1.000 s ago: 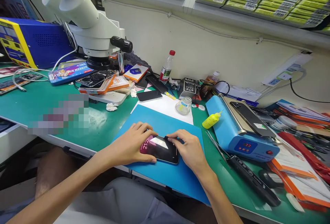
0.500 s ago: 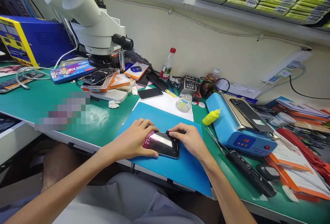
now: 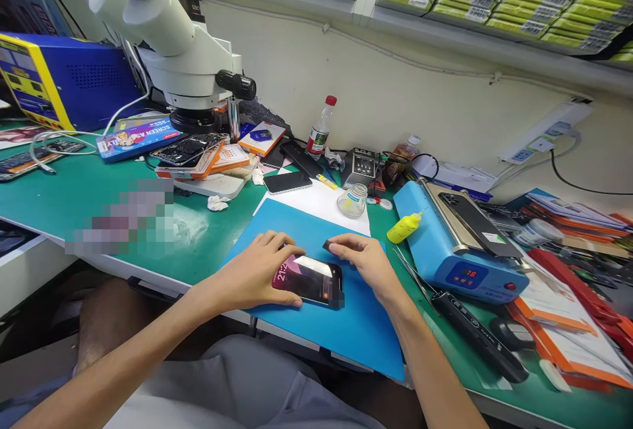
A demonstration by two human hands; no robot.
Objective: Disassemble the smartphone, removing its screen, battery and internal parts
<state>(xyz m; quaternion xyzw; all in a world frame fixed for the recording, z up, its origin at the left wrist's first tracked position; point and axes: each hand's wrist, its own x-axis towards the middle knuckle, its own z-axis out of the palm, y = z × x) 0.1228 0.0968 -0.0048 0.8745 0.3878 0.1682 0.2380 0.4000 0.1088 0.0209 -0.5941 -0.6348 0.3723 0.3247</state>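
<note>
A smartphone (image 3: 309,280) with its lock screen lit lies face up on a blue mat (image 3: 356,330). My left hand (image 3: 262,271) grips the phone's left end, thumb along the near edge and fingers along the far edge. Just beyond the phone's right end, my right hand (image 3: 361,257) pinches a small dark piece (image 3: 327,244), whose kind I cannot make out. That piece is held slightly above the mat, apart from the phone. A blurred patch covers the phone's lower right corner.
A blue heating plate (image 3: 459,264) with a phone on top stands at the right. Nearby lie a yellow squeeze bottle (image 3: 404,227), tweezers (image 3: 413,274) and a black handheld tool (image 3: 479,337). Behind the mat is a glass jar (image 3: 352,201). A microscope (image 3: 182,53) stands back left.
My right hand has moved the small dark piece off the phone's far edge, slightly away from it. The lit screen shows more near its right end. My left hand keeps its grip.
</note>
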